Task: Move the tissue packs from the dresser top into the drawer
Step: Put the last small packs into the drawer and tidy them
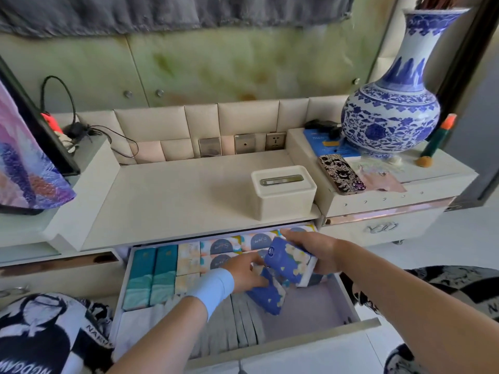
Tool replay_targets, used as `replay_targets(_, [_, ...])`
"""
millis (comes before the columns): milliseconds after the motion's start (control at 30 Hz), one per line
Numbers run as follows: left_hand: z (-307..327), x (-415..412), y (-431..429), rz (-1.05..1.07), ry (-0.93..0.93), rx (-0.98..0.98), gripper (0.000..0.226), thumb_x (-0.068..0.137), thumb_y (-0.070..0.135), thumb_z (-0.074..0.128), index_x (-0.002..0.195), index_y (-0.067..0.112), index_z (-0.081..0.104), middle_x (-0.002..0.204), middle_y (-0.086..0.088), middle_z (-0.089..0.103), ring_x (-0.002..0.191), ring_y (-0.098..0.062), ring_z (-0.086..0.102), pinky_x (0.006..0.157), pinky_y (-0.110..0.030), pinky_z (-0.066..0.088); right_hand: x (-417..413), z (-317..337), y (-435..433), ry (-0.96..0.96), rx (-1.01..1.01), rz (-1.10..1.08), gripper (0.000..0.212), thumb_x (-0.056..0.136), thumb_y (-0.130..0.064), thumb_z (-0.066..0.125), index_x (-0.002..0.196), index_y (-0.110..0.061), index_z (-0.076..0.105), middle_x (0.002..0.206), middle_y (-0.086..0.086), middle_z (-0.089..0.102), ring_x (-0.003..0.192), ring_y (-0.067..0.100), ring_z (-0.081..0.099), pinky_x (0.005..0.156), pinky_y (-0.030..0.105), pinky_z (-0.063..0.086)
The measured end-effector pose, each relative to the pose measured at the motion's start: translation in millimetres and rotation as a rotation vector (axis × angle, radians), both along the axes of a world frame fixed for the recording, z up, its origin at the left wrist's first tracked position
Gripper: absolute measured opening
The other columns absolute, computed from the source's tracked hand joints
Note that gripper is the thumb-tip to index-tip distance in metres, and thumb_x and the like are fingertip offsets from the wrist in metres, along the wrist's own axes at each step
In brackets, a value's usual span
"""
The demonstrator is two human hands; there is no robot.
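While the right hand [318,252] wraps its fingers round 1 blue tissue pack [290,265] over the drawer [348,295], towards its back right corner, the left hand [243,273] grips a 2nd pack [267,296] just beneath. Light, squashy, probably slick-wrapped; best held across the short sides.

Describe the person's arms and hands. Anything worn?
Both forearms are bare, with no sleeves in view. The left hand has a wide light-blue wristband at the wrist. The right hand has nothing on it: no glove, watch or ring visible.
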State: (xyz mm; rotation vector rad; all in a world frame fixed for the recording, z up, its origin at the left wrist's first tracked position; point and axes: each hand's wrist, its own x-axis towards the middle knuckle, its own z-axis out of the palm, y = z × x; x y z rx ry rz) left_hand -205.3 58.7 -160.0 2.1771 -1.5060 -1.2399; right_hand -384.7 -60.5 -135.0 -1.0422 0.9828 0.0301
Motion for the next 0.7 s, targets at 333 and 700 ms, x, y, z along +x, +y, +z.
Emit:
replay_targets(333, [-33.7,-42.0,-3.3,-0.421,-0.297,0.108,0.050,0.081,0.048,0.069,0.123,0.028,0.053,0.129,0.001,0.055,0.113,-0.025,0.056,0.084,-0.030,0.043,-13.1,-7.2,-8.5,0.123,-0.189,0.189,0.052,0.066,-0.002,0.072,0.117,-0.002,0.060,0.098,0.015,0.072,0.082,0.029,0.070,0.077,0.041,0.059])
replay_targets(700, [-36.5,-34.6,-2.0,-0.784,-0.555,0.235,0.049,0.088,0.065,0.048,0.106,0.025,0.070,0.104,0.000,0.067,0.096,-0.027,0.059,0.094,-0.040,0.046,-2.5,-18.4,9.4,0.450,-0.748,0.777,0.051,0.077,0.002,0.063,0.106,-0.039,0.064,0.115,-0.004,0.061,0.109,0.020,0.058,0.090,0.039,0.056])
